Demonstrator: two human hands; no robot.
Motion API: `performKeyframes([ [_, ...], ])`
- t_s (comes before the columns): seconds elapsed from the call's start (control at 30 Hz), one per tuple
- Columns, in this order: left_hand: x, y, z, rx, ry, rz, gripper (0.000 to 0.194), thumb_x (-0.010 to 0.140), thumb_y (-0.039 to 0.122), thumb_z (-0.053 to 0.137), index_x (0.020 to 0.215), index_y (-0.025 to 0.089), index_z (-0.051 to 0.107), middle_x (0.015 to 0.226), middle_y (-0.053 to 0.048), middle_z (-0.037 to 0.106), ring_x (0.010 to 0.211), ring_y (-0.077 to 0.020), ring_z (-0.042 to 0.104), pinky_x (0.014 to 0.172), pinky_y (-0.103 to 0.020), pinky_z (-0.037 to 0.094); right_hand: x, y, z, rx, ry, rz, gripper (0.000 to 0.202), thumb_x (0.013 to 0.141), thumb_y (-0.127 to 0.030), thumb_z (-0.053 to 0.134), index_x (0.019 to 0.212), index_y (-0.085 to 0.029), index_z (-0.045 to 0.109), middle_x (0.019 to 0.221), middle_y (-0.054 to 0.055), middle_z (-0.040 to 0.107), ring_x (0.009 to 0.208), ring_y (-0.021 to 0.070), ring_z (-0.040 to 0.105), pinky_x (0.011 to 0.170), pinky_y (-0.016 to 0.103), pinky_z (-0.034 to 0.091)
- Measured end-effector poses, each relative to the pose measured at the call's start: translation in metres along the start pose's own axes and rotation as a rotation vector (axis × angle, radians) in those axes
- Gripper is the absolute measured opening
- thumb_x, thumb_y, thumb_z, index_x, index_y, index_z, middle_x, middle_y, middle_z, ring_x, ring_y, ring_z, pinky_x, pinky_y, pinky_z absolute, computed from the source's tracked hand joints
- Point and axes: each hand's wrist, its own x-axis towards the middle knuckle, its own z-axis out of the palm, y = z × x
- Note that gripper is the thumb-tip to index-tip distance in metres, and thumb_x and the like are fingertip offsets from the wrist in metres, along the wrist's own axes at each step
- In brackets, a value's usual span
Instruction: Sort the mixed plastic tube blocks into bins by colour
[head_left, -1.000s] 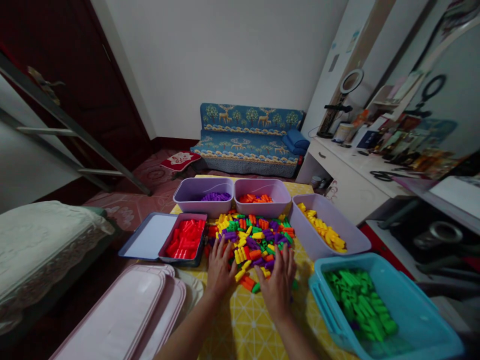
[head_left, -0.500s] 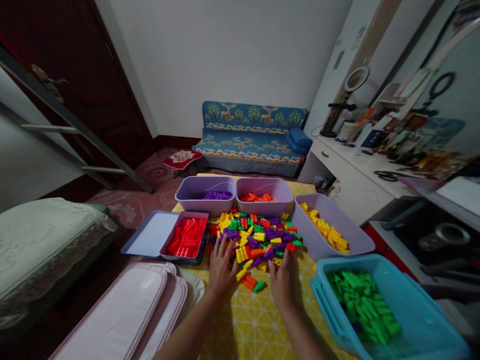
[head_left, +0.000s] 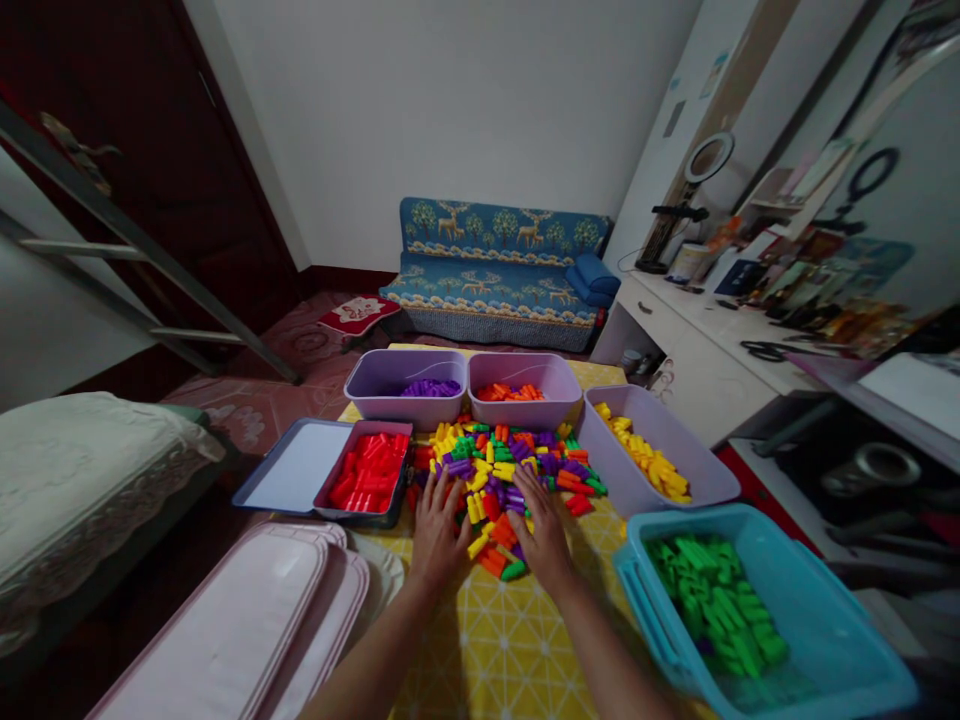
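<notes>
A loose heap of small plastic building pieces (head_left: pixel 491 475) in yellow, purple, green, orange and red lies mid-table. At the heap's near left edge rests my left hand (head_left: pixel 437 530), its fingers spread over some pieces. My right hand (head_left: pixel 541 530) lies on the near right part, fingers apart and touching pieces. Neither hand grips anything that I can see. Around the heap stand sorted containers: a lilac bin (head_left: pixel 405 408) with purple pieces, a second lilac bin (head_left: pixel 525 408) with orange ones, a third (head_left: pixel 697 465) with yellow, a case (head_left: pixel 401 500) with red, and a turquoise box (head_left: pixel 840 620) with green.
Pale pink lids (head_left: pixel 225 620) are stacked at the near left of the yellow patterned tablecloth (head_left: pixel 502 640). The case's open lid (head_left: pixel 300 465) lies flat to the left. Beyond the table is a blue covered sofa (head_left: pixel 495 280). A cluttered white dresser (head_left: pixel 720 350) stands at right.
My right hand has moved left and forward, from the heap's right edge onto its pieces. My left hand stays at the left side. The view has shifted slightly.
</notes>
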Motion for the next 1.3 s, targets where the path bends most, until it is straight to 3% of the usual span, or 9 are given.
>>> performKeyframes([
  [0.17, -0.001, 0.0, 0.001, 0.004, -0.006, -0.009, 0.053, 0.086, 0.021, 0.054, 0.139, 0.023, 0.049, 0.157, -0.009, 0.033, 0.149, -0.0318, 0.02, 0.116, -0.056, 0.031, -0.068, -0.003, -0.007, -0.111, 0.361, 0.202, 0.058, 0.086, -0.011, 0.03, 0.142, -0.019, 0.042, 0.141, 0.014, 0.05, 0.135, 0.024, 0.044, 0.109, 0.05, 0.041],
  [0.27, -0.001, -0.002, 0.002, 0.014, -0.011, -0.001, 0.052, 0.086, 0.022, 0.053, 0.138, 0.022, 0.049, 0.158, -0.009, 0.033, 0.149, -0.0322, 0.02, 0.116, -0.056, 0.031, -0.107, 0.011, -0.015, -0.323, 0.272, 0.259, 0.056, 0.082, -0.008, 0.035, 0.136, -0.017, 0.048, 0.138, 0.015, 0.052, 0.135, 0.0271, 0.042, 0.109, 0.051, 0.039],
  [0.33, -0.001, -0.003, 0.003, 0.019, -0.007, 0.006, 0.052, 0.086, 0.022, 0.054, 0.138, 0.022, 0.049, 0.158, -0.01, 0.033, 0.149, -0.0328, 0.02, 0.116, -0.056, 0.032, -0.118, 0.022, -0.014, -0.417, 0.18, 0.254, 0.05, 0.085, -0.012, 0.038, 0.133, -0.016, 0.051, 0.138, 0.015, 0.052, 0.135, 0.0277, 0.042, 0.109, 0.05, 0.039],
  [0.47, -0.001, -0.004, 0.003, 0.018, 0.004, 0.011, 0.053, 0.086, 0.022, 0.054, 0.139, 0.023, 0.048, 0.157, -0.01, 0.033, 0.149, -0.033, 0.02, 0.116, -0.057, 0.032, -0.098, 0.044, 0.0, -0.479, 0.062, 0.222, 0.049, 0.091, -0.023, 0.039, 0.139, -0.015, 0.047, 0.145, 0.015, 0.049, 0.139, 0.0269, 0.037, 0.112, 0.048, 0.036],
  [0.6, -0.001, -0.003, 0.003, 0.009, 0.003, 0.01, 0.053, 0.086, 0.021, 0.053, 0.139, 0.022, 0.047, 0.157, -0.01, 0.034, 0.149, -0.0326, 0.02, 0.115, -0.056, 0.032, -0.058, 0.061, 0.01, -0.476, 0.054, 0.21, 0.053, 0.087, -0.014, 0.033, 0.136, -0.01, 0.051, 0.14, 0.016, 0.053, 0.134, 0.0245, 0.043, 0.111, 0.044, 0.037],
  [0.77, -0.001, -0.004, 0.002, 0.014, 0.001, 0.017, 0.053, 0.085, 0.02, 0.053, 0.138, 0.023, 0.048, 0.157, -0.01, 0.034, 0.149, -0.0324, 0.02, 0.115, -0.056, 0.032, -0.029, 0.056, 0.006, -0.555, -0.056, 0.259, 0.051, 0.088, -0.021, 0.038, 0.134, -0.007, 0.054, 0.139, 0.017, 0.055, 0.134, 0.0267, 0.044, 0.114, 0.046, 0.029],
  [0.97, 0.0, -0.004, 0.002, 0.023, -0.004, 0.022, 0.051, 0.086, 0.02, 0.053, 0.137, 0.023, 0.05, 0.156, -0.009, 0.035, 0.148, -0.0322, 0.02, 0.115, -0.056, 0.031, -0.022, 0.04, 0.008, -0.7, -0.176, 0.352, 0.047, 0.085, -0.018, 0.042, 0.126, -0.004, 0.061, 0.141, 0.02, 0.053, 0.135, 0.031, 0.043, 0.116, 0.048, 0.019],
  [1.17, -0.007, -0.005, -0.002, -0.04, 0.097, 0.042, 0.043, 0.093, 0.023, 0.044, 0.135, 0.026, 0.05, 0.151, -0.009, 0.041, 0.144, -0.0287, 0.031, 0.114, -0.054, 0.033, -0.026, 0.039, 0.009, -0.721, -0.14, 0.294, 0.046, 0.083, -0.02, 0.047, 0.123, -0.004, 0.063, 0.14, 0.021, 0.054, 0.135, 0.033, 0.043, 0.116, 0.049, 0.019],
  [1.3, -0.001, 0.011, -0.009, -0.028, 0.105, 0.1, 0.04, 0.093, 0.019, 0.043, 0.131, 0.027, 0.053, 0.144, -0.009, 0.048, 0.139, -0.0278, 0.037, 0.115, -0.056, 0.029, -0.025, 0.036, 0.009, -0.736, -0.136, 0.304, 0.045, 0.084, -0.02, 0.046, 0.121, -0.004, 0.064, 0.139, 0.021, 0.054, 0.133, 0.0332, 0.044, 0.115, 0.05, 0.02],
])
